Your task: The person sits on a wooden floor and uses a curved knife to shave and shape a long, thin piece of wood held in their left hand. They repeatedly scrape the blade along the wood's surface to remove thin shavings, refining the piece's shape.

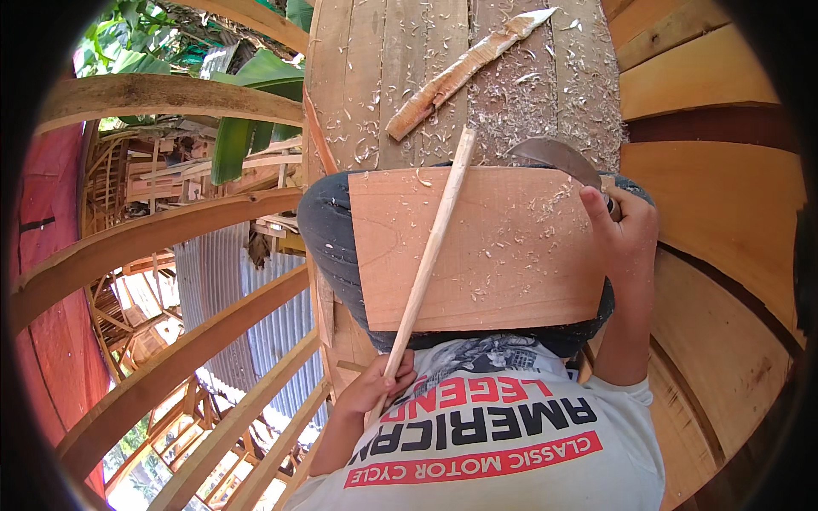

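Observation:
My left hand is closed around the lower end of a long, pale whittled stick. The stick slants up and away across a flat wooden board that rests on my lap. My right hand grips a knife with a curved, dark blade by its handle, thumb raised along it. The blade points left over the board's far right corner, apart from the stick. Small shavings lie scattered over the board.
On the plank floor ahead lies a partly peeled piece of wood with a pointed end, among many shavings. Wooden slats form a railing on my left. Wide boards curve along my right. Corrugated metal sheets show below the railing.

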Demonstrator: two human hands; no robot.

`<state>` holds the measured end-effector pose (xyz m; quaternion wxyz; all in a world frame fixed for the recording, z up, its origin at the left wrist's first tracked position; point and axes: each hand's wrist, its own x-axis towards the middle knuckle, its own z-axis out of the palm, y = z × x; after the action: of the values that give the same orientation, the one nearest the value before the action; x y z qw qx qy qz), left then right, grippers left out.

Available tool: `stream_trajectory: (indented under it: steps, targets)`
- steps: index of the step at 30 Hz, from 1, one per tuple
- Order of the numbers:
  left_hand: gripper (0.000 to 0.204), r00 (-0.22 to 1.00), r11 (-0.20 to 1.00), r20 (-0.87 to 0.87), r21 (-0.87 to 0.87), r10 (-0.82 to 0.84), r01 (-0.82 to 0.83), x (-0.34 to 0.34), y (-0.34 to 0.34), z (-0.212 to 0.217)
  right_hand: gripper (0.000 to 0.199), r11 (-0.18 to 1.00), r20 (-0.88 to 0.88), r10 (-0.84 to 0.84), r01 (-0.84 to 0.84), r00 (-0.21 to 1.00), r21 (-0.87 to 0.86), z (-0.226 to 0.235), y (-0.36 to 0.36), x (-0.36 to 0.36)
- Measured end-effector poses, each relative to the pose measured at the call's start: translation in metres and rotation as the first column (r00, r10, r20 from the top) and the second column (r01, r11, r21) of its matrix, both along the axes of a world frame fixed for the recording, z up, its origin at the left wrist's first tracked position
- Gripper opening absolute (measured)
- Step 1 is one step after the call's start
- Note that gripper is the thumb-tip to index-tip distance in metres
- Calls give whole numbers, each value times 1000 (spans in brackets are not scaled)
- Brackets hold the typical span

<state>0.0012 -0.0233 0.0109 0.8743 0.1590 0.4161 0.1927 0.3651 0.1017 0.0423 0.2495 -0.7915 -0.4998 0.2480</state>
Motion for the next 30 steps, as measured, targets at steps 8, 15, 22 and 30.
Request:
stream_trajectory:
  steps: [8,15,22,30]
  targets:
    - [42,933,987,359,-159,39,20,47,34,42,61,977,-546,207,-138,812,166,-12,-21,-7]
    - [51,879,965,452,-122,-153,230,99,68,54,63,960,-737,264,-93,622,266,-25,-36,13]
    - [61,851,946,477,-109,-220,305,128,73,62,44,922,-804,275,92,528,376,-10,-34,23]
    - [57,866,917,328,-2,-377,399,129,75,60,24,955,-925,161,181,343,233,9,-36,2]
